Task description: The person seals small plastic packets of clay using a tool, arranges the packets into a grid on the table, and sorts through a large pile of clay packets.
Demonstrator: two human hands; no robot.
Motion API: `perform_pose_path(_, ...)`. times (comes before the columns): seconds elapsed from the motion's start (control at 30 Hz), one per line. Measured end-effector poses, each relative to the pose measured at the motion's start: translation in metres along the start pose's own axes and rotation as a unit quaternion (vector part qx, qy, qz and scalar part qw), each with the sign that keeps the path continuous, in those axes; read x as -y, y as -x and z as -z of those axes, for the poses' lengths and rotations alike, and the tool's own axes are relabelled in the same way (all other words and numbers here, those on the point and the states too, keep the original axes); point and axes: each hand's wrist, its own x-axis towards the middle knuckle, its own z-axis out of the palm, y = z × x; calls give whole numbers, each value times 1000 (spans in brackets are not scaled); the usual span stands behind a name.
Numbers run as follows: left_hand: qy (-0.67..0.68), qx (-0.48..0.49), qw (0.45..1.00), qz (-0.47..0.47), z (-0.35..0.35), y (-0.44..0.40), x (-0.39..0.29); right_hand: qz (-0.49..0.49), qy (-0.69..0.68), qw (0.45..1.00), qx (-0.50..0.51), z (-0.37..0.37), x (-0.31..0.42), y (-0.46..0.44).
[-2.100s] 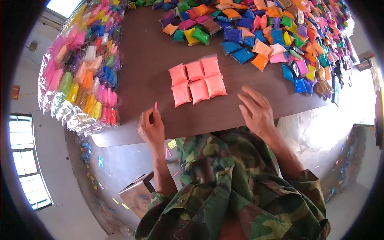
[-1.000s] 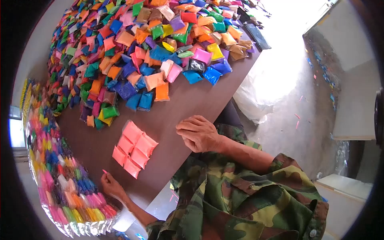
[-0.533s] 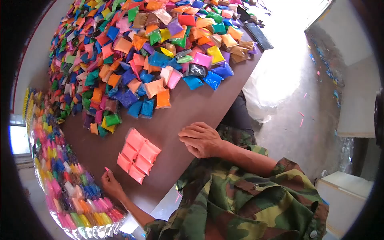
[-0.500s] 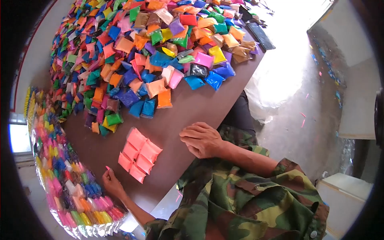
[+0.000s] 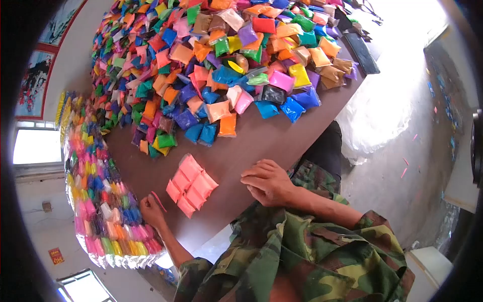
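Several coral-pink packets point(image 5: 191, 185) lie together in a block on the brown table point(image 5: 241, 146). At their left, my left hand point(image 5: 152, 210) pinches a thin pink strip point(image 5: 159, 201), which sticks out beyond the fingertips. On the other side of the block, my right hand point(image 5: 269, 183) rests near the table's front edge. Its fingers are bent and held together, and nothing shows in them; the palm side is hidden.
A big heap of coloured packets point(image 5: 201, 70) covers the back of the table. Clear bags of coloured packets point(image 5: 108, 201) line the left side. A dark flat object point(image 5: 361, 53) lies at the right edge, and white plastic point(image 5: 370, 126) is beyond it.
The view has swung, so the table and packets sit differently in the picture. More of the pink strip shows at my left hand. My right hand's fingers, spread earlier, are now together.
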Motion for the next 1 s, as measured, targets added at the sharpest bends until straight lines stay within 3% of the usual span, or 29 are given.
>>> perform_pose_path(0.17,28,-58,997,-41,15,-39,-66,-13,-45,998,39,14,0,-5)
perform_pose_path(0.3,107,-46,991,-65,15,-66,-140,-45,-63,996,42,36,-1,-18)
perform_pose_path(0.4,120,-25,990,-68,28,-69,-206,-61,-52,997,2,49,-6,-18)
perform_pose_path(0.53,157,-49,973,-161,23,-74,-231,-95,29,994,-48,106,6,-32)
perform_pose_path(0.6,152,-43,971,-180,29,-73,-244,-86,61,986,-130,146,8,-48)
perform_pose_path(0.7,182,-32,966,-183,39,-66,-276,-90,144,957,-235,203,12,-64)
perform_pose_path(0.83,191,17,952,-237,39,-36,-309,-210,246,894,-309,266,-38,-74)
perform_pose_path(0.9,213,66,940,-256,34,-18,-330,-222,320,871,-300,300,-97,-82)
perform_pose_path(1.0,223,104,925,-288,20,2,-352,-332,422,810,-236,340,-154,-112)
